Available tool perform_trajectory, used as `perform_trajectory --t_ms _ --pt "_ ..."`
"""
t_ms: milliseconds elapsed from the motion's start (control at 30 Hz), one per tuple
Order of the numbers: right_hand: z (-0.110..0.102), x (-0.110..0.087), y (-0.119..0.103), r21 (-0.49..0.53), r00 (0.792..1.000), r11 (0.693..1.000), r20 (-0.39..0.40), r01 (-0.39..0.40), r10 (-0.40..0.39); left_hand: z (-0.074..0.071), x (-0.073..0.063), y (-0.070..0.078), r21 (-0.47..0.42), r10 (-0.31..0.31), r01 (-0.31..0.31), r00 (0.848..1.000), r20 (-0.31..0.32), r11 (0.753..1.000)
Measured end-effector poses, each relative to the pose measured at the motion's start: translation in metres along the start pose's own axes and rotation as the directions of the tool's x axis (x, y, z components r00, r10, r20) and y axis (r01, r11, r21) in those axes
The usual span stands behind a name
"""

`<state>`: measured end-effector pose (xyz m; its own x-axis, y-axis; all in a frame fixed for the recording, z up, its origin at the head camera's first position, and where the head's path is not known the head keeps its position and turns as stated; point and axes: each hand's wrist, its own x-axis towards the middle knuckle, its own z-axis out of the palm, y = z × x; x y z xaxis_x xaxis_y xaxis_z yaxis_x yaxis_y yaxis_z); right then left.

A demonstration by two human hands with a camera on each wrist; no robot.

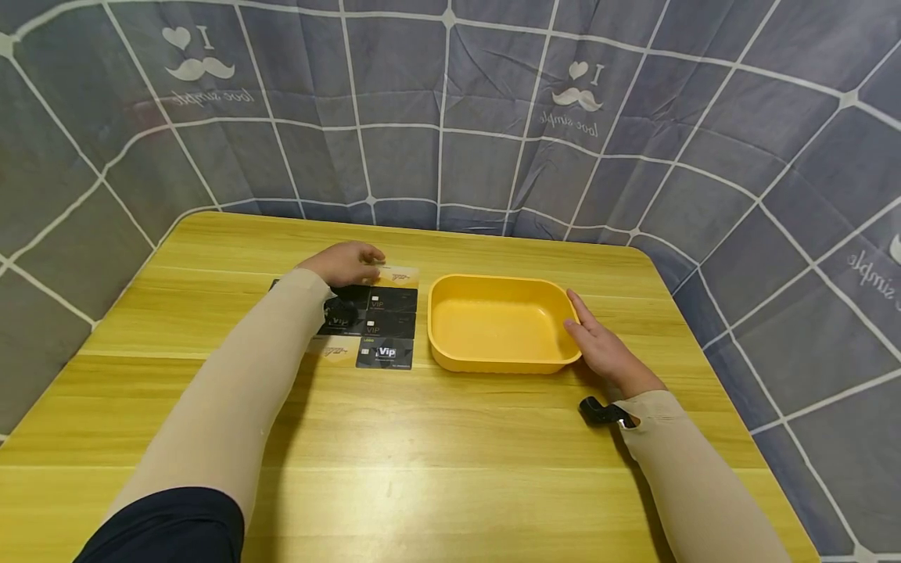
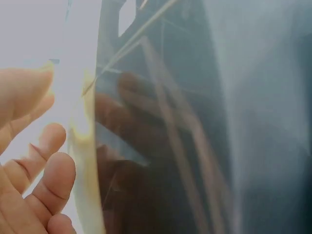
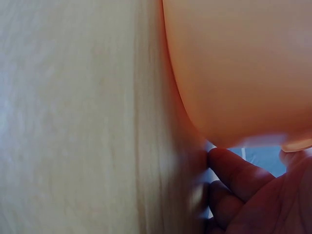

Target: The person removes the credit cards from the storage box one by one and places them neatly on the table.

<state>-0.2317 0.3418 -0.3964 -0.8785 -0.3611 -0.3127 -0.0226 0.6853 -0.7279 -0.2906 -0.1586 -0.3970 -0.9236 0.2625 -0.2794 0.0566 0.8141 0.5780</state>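
Note:
My left hand [image 1: 345,264] is over the back row of flat cards, its loosely bent fingertips near a gold card [image 1: 399,277]. In the left wrist view the fingers [image 2: 57,178] are beside a dark glossy card [image 2: 161,146] that reflects them, with nothing seen between them. Black cards [image 1: 391,324] lie in rows towards me, with a "Vip" card [image 1: 384,353] at the front; the sleeve and hand hide several. At the right end of a yellow plastic basin [image 1: 503,363], my right hand [image 1: 605,352] grips the rim, thumb over the edge and fingers outside.
The wooden table [image 1: 450,461] carries the cards left of the basin. A grey checked curtain [image 1: 401,164] hangs around its back and sides. A black strap piece [image 1: 598,411] sticks out at the right wrist.

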Motion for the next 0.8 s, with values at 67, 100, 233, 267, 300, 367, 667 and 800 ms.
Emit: perform_trajectory --t_ms 67,100,233,267,300,367,667,800 --pt "0.0 -0.001 -0.001 -0.006 1.0 1.0 0.005 -0.002 0.002 -0.005 -0.006 -0.002 0.016 0.002 -0.001 1.0 -0.01 1.0" --pt "0.0 -0.001 -0.001 -0.01 1.0 1.0 0.007 -0.003 0.003 -0.008 -0.009 -0.003 0.027 0.0 0.001 1.0 -0.017 1.0" --pt "-0.001 -0.003 -0.002 -0.019 1.0 1.0 0.015 0.003 -0.003 -0.021 -0.024 -0.004 0.077 0.0 0.004 0.998 -0.058 0.997" --pt "-0.001 -0.003 -0.002 -0.019 1.0 1.0 0.016 0.005 -0.005 -0.025 -0.029 -0.003 0.086 0.004 0.003 0.998 -0.07 0.996" --pt "-0.001 -0.004 -0.002 -0.022 1.0 1.0 0.018 0.007 -0.006 -0.029 -0.034 -0.002 0.092 0.005 0.003 0.997 -0.081 0.996" --pt "-0.002 -0.004 -0.002 -0.03 1.0 1.0 0.022 0.01 -0.009 -0.036 -0.044 0.001 0.111 0.008 0.004 0.995 -0.103 0.994" --pt "-0.007 -0.008 0.003 -0.041 0.998 0.999 0.056 0.02 -0.018 -0.049 -0.089 0.014 0.15 -0.02 0.05 0.981 -0.193 0.987" --pt "-0.01 -0.009 0.005 -0.032 0.995 0.997 0.073 0.066 -0.063 -0.049 -0.108 0.017 0.183 -0.009 0.052 0.973 -0.229 0.982"
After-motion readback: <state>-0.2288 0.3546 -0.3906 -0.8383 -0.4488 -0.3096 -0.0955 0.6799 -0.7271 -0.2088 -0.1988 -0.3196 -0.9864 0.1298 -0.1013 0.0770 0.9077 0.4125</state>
